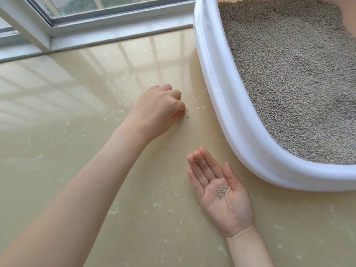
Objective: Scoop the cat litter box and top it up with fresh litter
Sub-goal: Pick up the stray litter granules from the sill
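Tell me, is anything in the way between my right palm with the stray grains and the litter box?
Nothing visible. The right hand lies open, palm up, holding the grains, and only bare floor separates it from the litter box. Its raised white rim is the only thing to lift over.

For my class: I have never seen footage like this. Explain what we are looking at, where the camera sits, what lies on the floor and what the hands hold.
This is one view from a camera worn on a person's head, looking down. There is no machine, only bare hands. The left hand pinches at small dark specks on the glossy beige floor. The right hand lies open, palm up, cupping a few grey litter granules. Beside it stands a white plastic litter box filled with grey litter.
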`<state>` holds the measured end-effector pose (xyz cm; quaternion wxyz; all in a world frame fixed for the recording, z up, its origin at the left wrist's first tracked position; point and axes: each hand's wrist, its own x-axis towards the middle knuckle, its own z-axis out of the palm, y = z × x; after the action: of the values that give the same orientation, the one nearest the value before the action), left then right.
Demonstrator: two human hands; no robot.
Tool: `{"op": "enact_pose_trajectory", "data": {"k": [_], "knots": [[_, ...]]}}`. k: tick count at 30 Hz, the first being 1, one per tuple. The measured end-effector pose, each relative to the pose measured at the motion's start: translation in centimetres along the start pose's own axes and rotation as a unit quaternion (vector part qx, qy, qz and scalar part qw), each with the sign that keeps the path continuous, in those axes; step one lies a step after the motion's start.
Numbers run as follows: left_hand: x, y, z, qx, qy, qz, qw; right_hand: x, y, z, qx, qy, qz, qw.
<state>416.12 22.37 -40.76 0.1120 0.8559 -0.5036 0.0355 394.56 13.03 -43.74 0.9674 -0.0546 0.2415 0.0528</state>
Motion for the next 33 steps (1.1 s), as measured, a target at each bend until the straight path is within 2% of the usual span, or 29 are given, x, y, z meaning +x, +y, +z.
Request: {"op": "enact_pose_trajectory", "data": {"k": [11, 14, 16, 18, 21, 24, 27, 30, 33], "knots": [[-0.7, 0.3, 0.9, 0.053, 0.016, 0.062, 0.997, 0.0, 0.0, 0.2, 0.005, 0.017, 0.004, 1.0], [-0.8, 0.8, 0.6, 0.017, 0.062, 0.009, 0.998, -0.1, 0.0, 0.2, 0.007, 0.019, 0.007, 1.0], [-1.5, 2.6, -0.9, -0.059, 0.105, -0.062, 0.991, 0.0, 0.0, 0.1, -0.002, 0.021, 0.004, 1.0], [-2.8, 5.5, -2.9, -0.147, 0.118, -0.086, 0.978, 0.0, 0.0, 0.1, -0.009, 0.029, -0.001, 1.0], [-5.2, 9.9, -4.3, -0.207, 0.06, -0.011, 0.976, -0.1, -0.1, 0.3, 0.007, 0.019, 0.014, 1.0], [-7.0, 12.0, -3.1, -0.114, 0.021, 0.083, 0.99, -0.4, -0.3, 0.6, 0.044, 0.024, 0.047, 0.998], [-7.8, 12.3, -2.2, -0.091, 0.019, 0.114, 0.989, -0.6, -0.4, 0.8, 0.049, 0.035, 0.046, 0.997], [-7.3, 12.0, -2.4, -0.155, 0.022, 0.06, 0.986, -0.5, -0.4, 0.7, 0.047, 0.041, 0.049, 0.997], [-6.3, 11.0, -3.2, -0.329, 0.034, -0.059, 0.942, -0.3, -0.2, 0.4, 0.029, 0.06, 0.039, 0.997]]}}
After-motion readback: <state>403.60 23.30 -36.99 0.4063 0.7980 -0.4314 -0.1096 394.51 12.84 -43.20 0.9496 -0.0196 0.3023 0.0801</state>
